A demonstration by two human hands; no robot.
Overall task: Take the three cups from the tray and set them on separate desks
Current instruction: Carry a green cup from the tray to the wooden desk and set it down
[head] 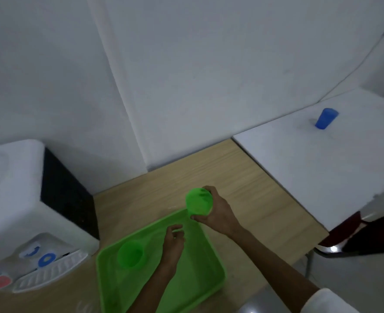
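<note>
A green tray (200, 265) lies on a wooden desk (243, 177) in front of me. My right hand (218, 213) grips a green cup (199, 201) from its side, held just above the tray's far right corner. A second green cup (131, 254) stands upright in the tray's left part. My left hand (174, 239) hovers over the middle of the tray with fingers loosely curled and nothing in it. A blue cup (326, 118) stands on a white desk (322, 159) at the right.
A white water dispenser (12, 199) with blue and red taps stands at the left, beside the wooden desk. White walls close the far side. A dark red chair (367, 233) sits at the right, under the white desk's edge.
</note>
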